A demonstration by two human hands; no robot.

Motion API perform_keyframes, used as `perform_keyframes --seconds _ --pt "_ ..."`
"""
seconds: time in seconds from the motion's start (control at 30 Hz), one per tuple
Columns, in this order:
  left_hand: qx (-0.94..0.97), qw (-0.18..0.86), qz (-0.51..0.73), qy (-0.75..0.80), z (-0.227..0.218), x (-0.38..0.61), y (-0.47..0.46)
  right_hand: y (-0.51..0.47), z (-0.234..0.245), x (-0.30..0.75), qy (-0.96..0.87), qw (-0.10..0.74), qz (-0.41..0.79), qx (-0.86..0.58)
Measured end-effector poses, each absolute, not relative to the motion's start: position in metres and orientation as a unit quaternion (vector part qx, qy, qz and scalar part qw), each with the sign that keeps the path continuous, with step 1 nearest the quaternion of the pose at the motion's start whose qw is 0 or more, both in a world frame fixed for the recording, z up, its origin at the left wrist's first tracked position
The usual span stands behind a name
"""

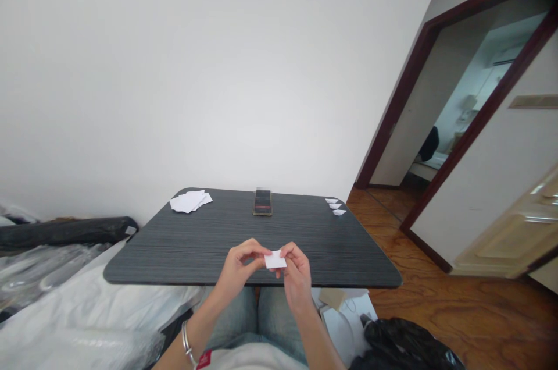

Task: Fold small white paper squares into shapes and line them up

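Note:
A small white piece of paper (275, 260) is held up over the near edge of the dark table, roughly rectangular in outline. My left hand (244, 264) pinches its left side between thumb and fingers. On the other side, my right hand (296, 272) grips the paper's right edge, with some fingertips behind it. Toward the far right corner lie several small folded white papers (335, 206) in a column. At the far left corner rests a loose pile of white paper sheets (190, 201).
A phone (262, 202) lies at the back middle of the dark table (209, 242), against the white wall. Left of the table is a plastic-covered white surface (87, 306) with a black roll (65, 232). A black plastic bag (405, 344) and a doorway stand to the right.

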State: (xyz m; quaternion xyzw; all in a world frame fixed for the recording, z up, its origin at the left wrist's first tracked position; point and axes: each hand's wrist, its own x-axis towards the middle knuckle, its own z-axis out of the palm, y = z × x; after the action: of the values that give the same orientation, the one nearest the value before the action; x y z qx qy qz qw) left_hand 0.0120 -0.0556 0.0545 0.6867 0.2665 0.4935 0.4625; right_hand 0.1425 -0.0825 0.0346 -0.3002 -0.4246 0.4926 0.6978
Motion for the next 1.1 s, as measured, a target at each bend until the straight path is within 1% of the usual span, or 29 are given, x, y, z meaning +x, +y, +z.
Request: perform_keyframes --seconds 0.07,0.13,0.23,0.37,0.47,0.63,0.93,1.1 --pt "0.667 0.497 0.495 0.252 0.053 0.013 -0.056 -0.082 0.034 0.142 -0.419 0.692 0.511 -0.291" --pt "0.657 0.5 0.509 0.243 0.053 0.013 -0.056 -0.083 0.034 0.142 -0.428 0.678 0.522 -0.291" --pt "0.663 0.447 0.545 0.254 0.053 0.011 -0.055 -0.084 0.035 0.141 -0.455 0.671 0.504 -0.298" --pt "0.69 0.355 0.566 0.278 0.054 0.006 -0.055 -0.085 0.035 0.14 -0.483 0.688 0.443 -0.312" --pt "0.707 0.337 0.556 0.279 0.054 0.006 -0.055 -0.084 0.034 0.141 -0.491 0.696 0.416 -0.319" --pt "0.702 0.375 0.547 0.26 0.054 0.008 -0.055 -0.082 0.033 0.142 -0.485 0.706 0.42 -0.301" --pt "0.665 0.453 0.535 0.258 0.055 0.009 -0.058 -0.087 0.042 0.143 -0.491 0.69 0.448 -0.285" --pt "0.662 0.447 0.538 0.271 0.06 0.013 -0.065 -0.089 0.044 0.141 -0.465 0.7 0.455 -0.296"
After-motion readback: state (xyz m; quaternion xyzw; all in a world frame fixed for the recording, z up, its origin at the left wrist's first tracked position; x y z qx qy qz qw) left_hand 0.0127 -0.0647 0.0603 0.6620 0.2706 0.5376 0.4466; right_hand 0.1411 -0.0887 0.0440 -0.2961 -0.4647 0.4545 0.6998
